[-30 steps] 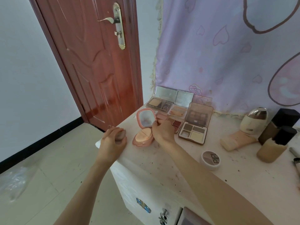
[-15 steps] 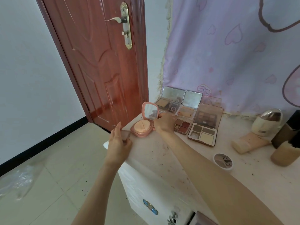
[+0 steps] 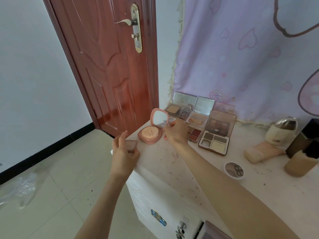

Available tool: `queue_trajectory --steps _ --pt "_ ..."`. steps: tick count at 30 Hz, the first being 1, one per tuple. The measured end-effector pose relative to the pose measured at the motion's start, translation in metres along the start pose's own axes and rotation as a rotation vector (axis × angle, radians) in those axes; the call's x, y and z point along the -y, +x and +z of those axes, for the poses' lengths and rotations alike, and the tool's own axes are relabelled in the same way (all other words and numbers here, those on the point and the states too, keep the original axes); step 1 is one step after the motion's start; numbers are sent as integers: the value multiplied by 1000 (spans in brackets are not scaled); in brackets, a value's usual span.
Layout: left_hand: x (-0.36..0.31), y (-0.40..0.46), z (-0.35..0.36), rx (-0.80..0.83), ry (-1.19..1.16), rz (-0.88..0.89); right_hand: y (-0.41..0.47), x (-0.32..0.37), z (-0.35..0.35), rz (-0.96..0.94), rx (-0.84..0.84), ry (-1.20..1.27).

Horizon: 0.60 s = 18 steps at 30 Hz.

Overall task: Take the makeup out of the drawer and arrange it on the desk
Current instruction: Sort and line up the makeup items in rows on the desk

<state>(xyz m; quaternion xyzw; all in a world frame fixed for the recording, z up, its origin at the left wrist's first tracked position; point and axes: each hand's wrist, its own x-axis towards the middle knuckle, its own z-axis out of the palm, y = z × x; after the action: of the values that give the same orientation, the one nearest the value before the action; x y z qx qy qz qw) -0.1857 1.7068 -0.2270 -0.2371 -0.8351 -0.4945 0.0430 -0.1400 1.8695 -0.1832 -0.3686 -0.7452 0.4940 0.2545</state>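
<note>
Head view. Your left hand [image 3: 123,153] holds a small brownish compact [image 3: 130,145] at the near left corner of the desk [image 3: 198,171], thumb and fingers curled round it. Your right hand [image 3: 176,133] pinches the edge of the raised mirror lid of the pink cushion compact [image 3: 150,134], which stands open on the desk just right of the small one. Beyond it, open eyeshadow palettes [image 3: 214,133] lie in a cluster near the lilac curtain [image 3: 241,57]. A round jar [image 3: 234,170] sits nearer you, right. Bottles [image 3: 300,163] stand far right. The drawer [image 3: 209,231] shows at the bottom edge.
</note>
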Motion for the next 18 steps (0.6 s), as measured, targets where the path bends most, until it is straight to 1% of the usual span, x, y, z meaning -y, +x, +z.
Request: queue_trajectory --steps 2,5,7,10,13,16,18 --pt "0 -6 -4 -15 -48 -16 -16 -3 -9 -20 34 72" --pt "-7 -20 -7 3 -230 -13 -45 -12 -25 -3 174 230" --pt "-19 -32 -6 43 -353 36 -64 -20 -36 10 279 315" --pt "-42 -49 4 100 -459 125 -84 -37 -54 -69 399 412" --pt "-59 -64 14 169 -506 152 -95 -51 -70 -112 457 542" --pt "-69 -72 20 227 -474 169 -101 -57 -77 -147 460 644" --pt "-74 -74 22 223 -436 172 -101 -57 -78 -158 459 713"
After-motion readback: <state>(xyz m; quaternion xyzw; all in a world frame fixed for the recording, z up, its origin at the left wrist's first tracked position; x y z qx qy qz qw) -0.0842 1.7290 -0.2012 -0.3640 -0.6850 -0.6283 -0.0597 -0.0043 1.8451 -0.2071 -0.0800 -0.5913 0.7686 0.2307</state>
